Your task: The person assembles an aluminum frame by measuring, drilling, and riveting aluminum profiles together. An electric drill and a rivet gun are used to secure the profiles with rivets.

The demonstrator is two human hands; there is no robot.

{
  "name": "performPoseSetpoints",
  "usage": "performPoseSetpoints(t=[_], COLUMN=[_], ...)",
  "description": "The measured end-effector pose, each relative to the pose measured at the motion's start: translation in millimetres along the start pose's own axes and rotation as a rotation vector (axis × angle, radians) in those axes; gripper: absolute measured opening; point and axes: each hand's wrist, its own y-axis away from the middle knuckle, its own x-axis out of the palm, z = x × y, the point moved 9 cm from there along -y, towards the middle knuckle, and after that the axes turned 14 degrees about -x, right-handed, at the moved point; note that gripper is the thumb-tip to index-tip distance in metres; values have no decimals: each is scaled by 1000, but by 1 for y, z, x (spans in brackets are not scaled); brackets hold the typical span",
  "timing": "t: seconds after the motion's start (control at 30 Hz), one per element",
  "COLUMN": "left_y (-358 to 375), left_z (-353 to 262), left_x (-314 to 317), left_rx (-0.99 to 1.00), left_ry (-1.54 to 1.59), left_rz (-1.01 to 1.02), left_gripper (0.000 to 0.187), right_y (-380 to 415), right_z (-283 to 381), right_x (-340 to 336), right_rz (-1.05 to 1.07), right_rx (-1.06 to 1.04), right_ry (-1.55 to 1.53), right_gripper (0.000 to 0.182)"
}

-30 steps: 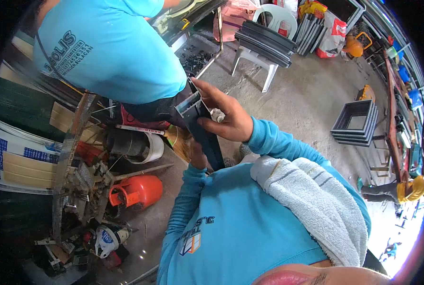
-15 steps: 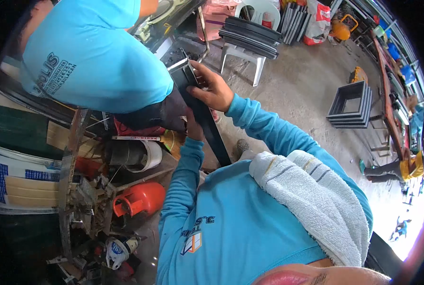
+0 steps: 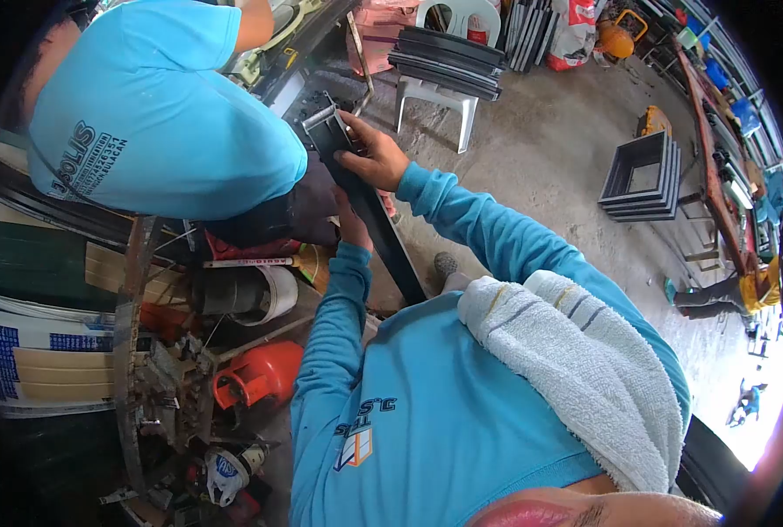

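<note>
Concrete floor (image 3: 541,132) stretches behind the work, where a white plastic chair (image 3: 467,123) carries a pile of dark, slim strips (image 3: 444,66) and a stack of dark grey rectangular frames (image 3: 642,180) stands farther off. A long, black, hollow profile (image 3: 383,237) slants in front of the wearer, its open end up beside a co-worker in a light-blue shirt (image 3: 163,105) and its other end close to the wearer's own shirt (image 3: 462,378). The right hand (image 3: 378,158) grips it near the open end, thumb on the near face and fingers closed around the edge. The left hand (image 3: 354,227) is against its side lower down; those fingers are partly hidden, so how firmly they close cannot be told.

The co-worker seems the likeliest source of trouble: a step back or a turn could knock the upper end, twisting the profile out of the right hand. Bare fingers so near the open end could be nicked if its rim is sharp. Were the profile to slip, it could scrape the left palm or strike the clutter around the red gas cylinder (image 3: 269,373).
</note>
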Motion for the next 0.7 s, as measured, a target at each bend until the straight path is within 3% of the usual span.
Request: performPoseSetpoints(t=[0.3, 0.53, 0.7], left_y=[6, -4, 1], left_z=[-4, -1, -2], left_x=[2, 2, 4], left_rx=[28, -33, -6], left_ry=[-154, -12, -84], left_rz=[-96, -30, -34], left_gripper=[83, 89, 90], right_y=[-1, -5, -1], right_z=[3, -6, -3], right_x=[1, 5, 4], right_rz=[14, 17, 27], right_rx=[-15, 17, -38], right_ry=[-36, -109, 40], right_gripper=[77, 76, 75])
